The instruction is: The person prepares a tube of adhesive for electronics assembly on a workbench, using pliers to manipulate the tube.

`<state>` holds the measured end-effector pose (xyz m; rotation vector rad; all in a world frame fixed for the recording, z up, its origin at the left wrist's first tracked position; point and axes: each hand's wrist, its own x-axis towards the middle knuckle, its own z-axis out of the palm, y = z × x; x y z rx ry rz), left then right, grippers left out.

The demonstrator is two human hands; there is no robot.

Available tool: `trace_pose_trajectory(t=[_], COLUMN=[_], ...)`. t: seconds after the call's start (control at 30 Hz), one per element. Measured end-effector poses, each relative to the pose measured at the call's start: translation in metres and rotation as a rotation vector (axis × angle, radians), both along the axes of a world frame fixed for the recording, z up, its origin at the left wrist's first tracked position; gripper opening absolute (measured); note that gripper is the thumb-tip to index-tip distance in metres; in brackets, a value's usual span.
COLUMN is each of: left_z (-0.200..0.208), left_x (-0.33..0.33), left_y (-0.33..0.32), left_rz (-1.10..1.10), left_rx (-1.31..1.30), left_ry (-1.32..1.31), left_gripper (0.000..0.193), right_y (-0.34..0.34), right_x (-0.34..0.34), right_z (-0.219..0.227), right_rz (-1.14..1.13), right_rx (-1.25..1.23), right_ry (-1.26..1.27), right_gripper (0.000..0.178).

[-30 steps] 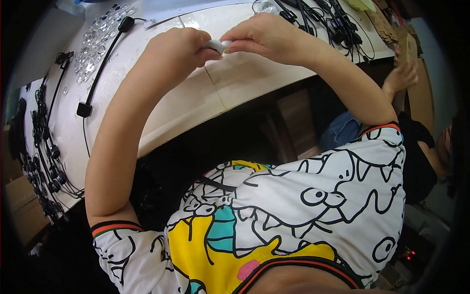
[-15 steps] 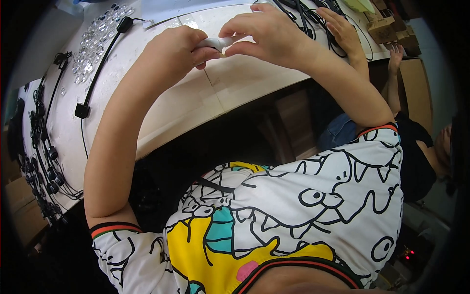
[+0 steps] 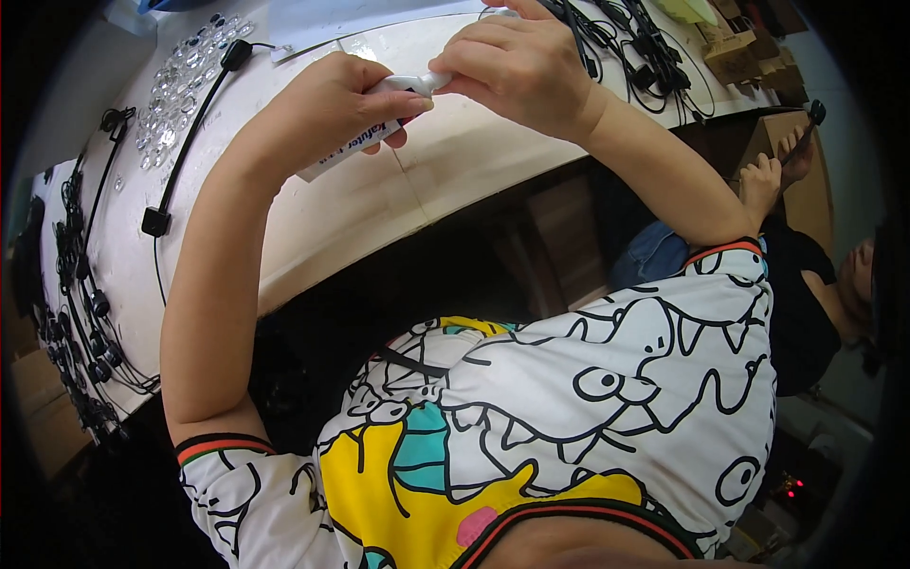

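Over the white table (image 3: 370, 204), my left hand (image 3: 318, 104) is closed around a white squeeze tube (image 3: 343, 155) with dark print and a touch of red. The tube's flat end sticks out below the palm, and its narrow neck (image 3: 427, 83) points right. My right hand (image 3: 517, 74) pinches the tip at that neck, fingers and thumb pressed together. Those fingers cover the very end, so I cannot tell whether a cap is on it.
Clear glass gems (image 3: 175, 109) lie at the far left beside a black cable with a square block (image 3: 156, 222). More black cables bunch at the left edge (image 3: 100, 332) and far right (image 3: 654, 62). A white sheet (image 3: 370, 19) lies behind. A co-worker's hands (image 3: 763, 180) hold a black device (image 3: 816, 113).
The tube has turned in my left hand, so its printed body now shows. My right fingers have closed in on its tip. The co-worker's hand has drawn back from the cables.
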<state>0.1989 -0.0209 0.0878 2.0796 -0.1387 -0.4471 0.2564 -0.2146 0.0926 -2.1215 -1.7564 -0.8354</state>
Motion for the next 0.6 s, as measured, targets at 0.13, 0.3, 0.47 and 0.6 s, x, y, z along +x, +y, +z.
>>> trace_pose_trajectory(t=[0.13, 0.3, 0.47, 0.6], left_z=[-0.001, -0.006, -0.003, 0.007], left_x=[0.000, -0.004, -0.002, 0.000], left_y=[0.000, -0.002, -0.004, 0.003], left_rz=[-0.005, -0.039, -0.041, -0.014], left_rx=[0.006, 0.315, 0.246, 0.054], left_ry=[0.020, -0.188, -0.140, 0.074], left_gripper=[0.023, 0.023, 0.028, 0.027], right_y=[0.001, 0.000, -0.001, -0.010], right_x=[-0.003, 0.001, 0.006, 0.014], right_z=[-0.002, -0.004, -0.007, -0.008], right_rz=[-0.032, -0.073, -0.052, -0.003], right_rx=[0.043, -0.224, -0.282, -0.039], right_ry=[0.164, 0.193, 0.058, 0.080], right_gripper=[0.016, 0.015, 0.014, 0.013])
